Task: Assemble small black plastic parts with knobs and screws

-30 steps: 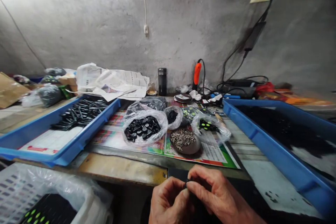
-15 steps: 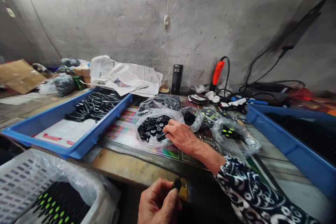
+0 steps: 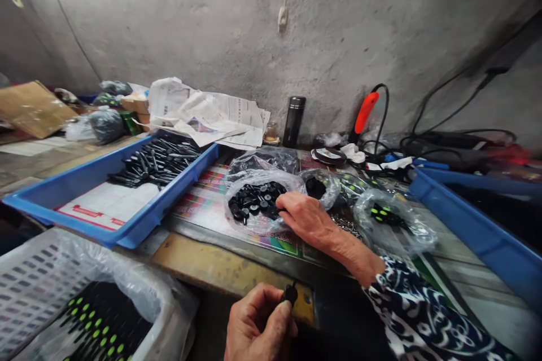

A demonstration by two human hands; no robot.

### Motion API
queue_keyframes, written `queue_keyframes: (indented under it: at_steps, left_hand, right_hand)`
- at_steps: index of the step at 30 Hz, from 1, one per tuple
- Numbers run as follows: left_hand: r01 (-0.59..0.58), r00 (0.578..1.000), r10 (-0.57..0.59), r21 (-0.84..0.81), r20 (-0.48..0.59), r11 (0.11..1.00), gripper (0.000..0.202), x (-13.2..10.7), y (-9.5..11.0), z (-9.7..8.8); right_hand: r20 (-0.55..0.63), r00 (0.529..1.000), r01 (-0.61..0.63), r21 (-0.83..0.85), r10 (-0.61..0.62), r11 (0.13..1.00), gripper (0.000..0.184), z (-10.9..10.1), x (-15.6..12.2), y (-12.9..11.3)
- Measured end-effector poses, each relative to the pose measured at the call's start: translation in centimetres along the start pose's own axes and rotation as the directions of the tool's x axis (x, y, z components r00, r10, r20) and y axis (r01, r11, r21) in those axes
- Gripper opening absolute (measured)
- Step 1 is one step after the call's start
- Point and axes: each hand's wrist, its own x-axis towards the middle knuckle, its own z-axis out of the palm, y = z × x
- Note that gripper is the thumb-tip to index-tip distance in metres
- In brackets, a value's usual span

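My left hand [image 3: 260, 321] is closed at the table's front edge, with a small black plastic part [image 3: 290, 293] pinched between thumb and forefinger. A thin tip sticks up from that part. My right hand [image 3: 309, 220] reaches over the right side of an open clear plastic bag [image 3: 237, 220]. Its fingers are bent together against the pile of black round-headed parts [image 3: 256, 200] inside. Whatever sits between those fingertips is hidden. Just beyond this hand lies a smaller bag with black pieces [image 3: 315, 186]. Small metal pieces [image 3: 345, 224] lie beside my right wrist.
On the left stands a blue tray [image 3: 139, 225] of black slim parts; below it is a white basket [image 3: 161, 321] with green-dotted pieces. Another blue tray [image 3: 474, 231] is at right. A black flask [image 3: 294, 121] and an orange-handled tool [image 3: 366, 113] stand by the wall.
The whole view has shifted a little, so the table things appear further right and slightly higher. Both hands keep nearly the same places and grips.
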Motion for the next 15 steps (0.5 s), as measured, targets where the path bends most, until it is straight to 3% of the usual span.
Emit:
queue_keyframes:
  at_steps: [4, 7, 10, 15]
  left_hand:
    - [0.043, 0.999, -0.043, 0.021, -0.002, 0.999, 0.056, -0.8, 0.7, 0.4]
    - [0.038, 0.999, -0.038, 0.022, 0.009, 0.999, 0.054, -1.4, 0.9, 1.0]
    - [0.059, 0.998, -0.060, 0.033, 0.034, 0.998, 0.053, -2.0, 0.7, 1.6]
    - [0.104, 0.984, -0.115, 0.085, 0.136, 0.991, 0.050, -2.9, 0.1, 2.6]
  right_hand:
    - [-0.112, 0.994, 0.018, 0.119, -0.005, 0.993, 0.017, -1.4, -3.3, 0.4]
    - [-0.257, 0.966, 0.057, 0.322, 0.030, 0.945, 0.014, -2.0, -7.0, 0.1]
    - [-0.295, 0.933, 0.017, 0.609, 0.207, 0.793, 0.009, -2.1, -11.3, -0.5]
    - [-0.151, 0.880, -0.123, 0.844, 0.451, 0.523, 0.012, -1.7, -17.0, -1.8]
